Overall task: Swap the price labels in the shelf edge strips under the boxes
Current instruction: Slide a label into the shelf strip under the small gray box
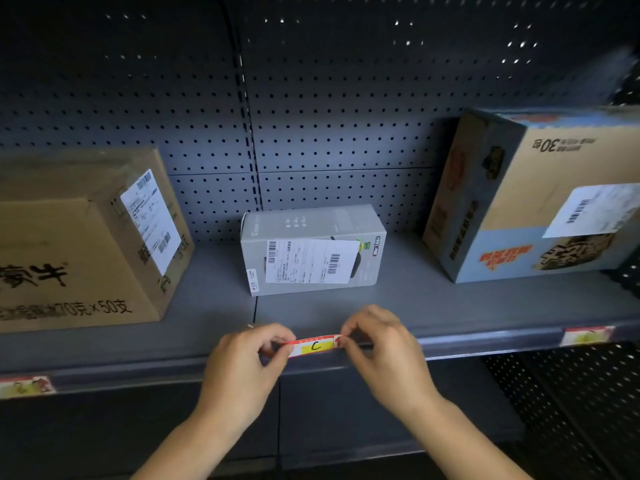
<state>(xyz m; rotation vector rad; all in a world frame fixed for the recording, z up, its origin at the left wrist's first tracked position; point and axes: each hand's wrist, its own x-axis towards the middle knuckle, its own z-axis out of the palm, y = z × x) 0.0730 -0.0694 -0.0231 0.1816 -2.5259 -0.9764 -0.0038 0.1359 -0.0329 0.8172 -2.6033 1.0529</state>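
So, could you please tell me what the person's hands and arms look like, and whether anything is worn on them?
Both the left hand and the right hand are bare: no gloves, rings, watch or bracelets show. The forearms are bare too, with no sleeves in view.

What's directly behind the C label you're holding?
The small grey box stands on the shelf behind the C label. Both hands, left and right, cover its ends.
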